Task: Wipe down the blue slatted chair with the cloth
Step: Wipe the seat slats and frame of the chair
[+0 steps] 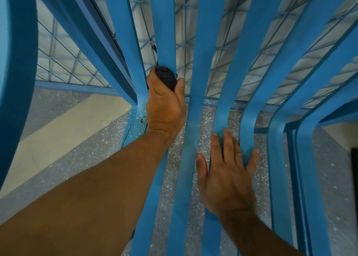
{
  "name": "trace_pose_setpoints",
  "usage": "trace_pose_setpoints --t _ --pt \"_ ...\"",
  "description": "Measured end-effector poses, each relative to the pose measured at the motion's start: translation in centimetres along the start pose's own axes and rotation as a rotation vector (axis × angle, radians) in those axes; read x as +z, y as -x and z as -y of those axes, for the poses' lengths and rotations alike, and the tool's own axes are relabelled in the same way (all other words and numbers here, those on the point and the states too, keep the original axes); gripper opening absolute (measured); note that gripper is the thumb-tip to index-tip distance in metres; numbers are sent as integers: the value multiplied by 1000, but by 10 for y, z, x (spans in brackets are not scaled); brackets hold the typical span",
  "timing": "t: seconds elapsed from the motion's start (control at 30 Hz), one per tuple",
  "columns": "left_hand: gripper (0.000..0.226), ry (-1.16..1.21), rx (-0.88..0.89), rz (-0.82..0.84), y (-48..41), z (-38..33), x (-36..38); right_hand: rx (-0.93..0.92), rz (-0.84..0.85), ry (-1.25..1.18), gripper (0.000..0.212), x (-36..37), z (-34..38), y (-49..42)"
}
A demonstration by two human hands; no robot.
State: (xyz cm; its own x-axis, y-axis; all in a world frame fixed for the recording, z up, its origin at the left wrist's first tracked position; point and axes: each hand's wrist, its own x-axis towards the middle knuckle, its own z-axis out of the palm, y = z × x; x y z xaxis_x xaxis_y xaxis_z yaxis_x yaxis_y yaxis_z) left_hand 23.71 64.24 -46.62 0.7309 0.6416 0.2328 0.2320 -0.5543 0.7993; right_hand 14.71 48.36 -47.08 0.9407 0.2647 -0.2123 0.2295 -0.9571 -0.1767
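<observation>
The blue slatted chair (pixel 201 65) fills the view, its long curved slats running from the seat up into the back. My left hand (pixel 164 104) grips a dark cloth (pixel 166 77) and holds it against a slat near the bend of the chair, left of centre. A bit of the cloth pokes through the gap above my fingers. My right hand (pixel 226 174) lies flat with straight, spread fingers on the seat slats lower right, holding nothing.
Behind the slats stands a blue wire-mesh panel (pixel 64 61) with a blue frame. Speckled grey floor (pixel 205 124) and a pale beige strip (pixel 64 135) show below. A thick blue chair armrest (pixel 17 61) curves down the left edge.
</observation>
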Motion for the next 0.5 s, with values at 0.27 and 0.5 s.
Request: trace_pose_setpoints --t 0.27,0.5 --pt "76 78 69 -183 -15 -12 8 1 -23 -32 64 4 -1 -2" --pt "53 -324 -160 215 20 9 -12 6 0 -31 64 2 0 -1"
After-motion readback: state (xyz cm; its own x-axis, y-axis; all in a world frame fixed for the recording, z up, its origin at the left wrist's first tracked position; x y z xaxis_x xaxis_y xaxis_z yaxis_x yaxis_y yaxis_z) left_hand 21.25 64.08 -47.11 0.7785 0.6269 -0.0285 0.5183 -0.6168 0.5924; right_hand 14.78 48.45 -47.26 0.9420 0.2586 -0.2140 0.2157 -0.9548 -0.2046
